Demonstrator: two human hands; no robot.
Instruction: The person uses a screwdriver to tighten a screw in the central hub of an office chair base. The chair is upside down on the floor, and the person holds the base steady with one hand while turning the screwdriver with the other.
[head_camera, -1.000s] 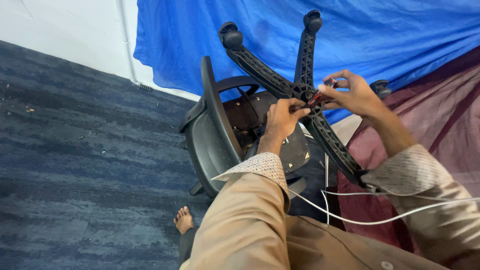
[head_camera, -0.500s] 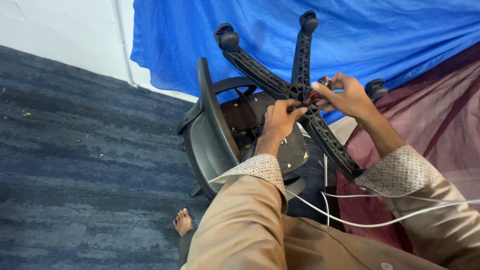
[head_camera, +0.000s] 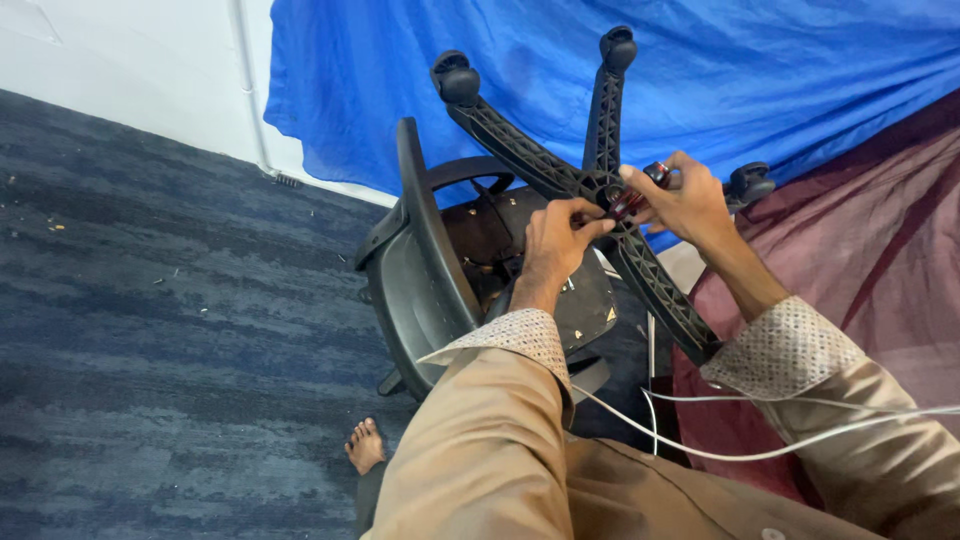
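Hands met at the hub of the chair base (head_camera: 600, 185), and that was where our work stood. We had the office chair (head_camera: 440, 270) tipped on its side on the dark blue carpet (head_camera: 160, 300), its seat back toward the carpet's left part and its five-armed star base raised against the blue sheet (head_camera: 800, 70) hung along the wall. Our right hand (head_camera: 685, 200) gripped a small red-and-black tool (head_camera: 635, 195), fingers curled tight round its handle, thumb laid along the top; its working end pointed into the hub, though we could not tell whether it actually touched. Our left hand (head_camera: 555, 235) came up from below, thumb and forefinger pinched together at the hub just beside the tool's tip; what they pinched was too small for us to make out. Two castors (head_camera: 458, 78) stood on the upper arms, a third (head_camera: 750, 182) showed behind our right hand. A white cable (head_camera: 760, 450) crossed our lap, and a maroon cloth (head_camera: 880, 230) lay at the right.

We judged the step to be working a fastening at the hub centre. The next move seemed to call for a steady left-hand hold while the right turned or levered the tool without slipping.
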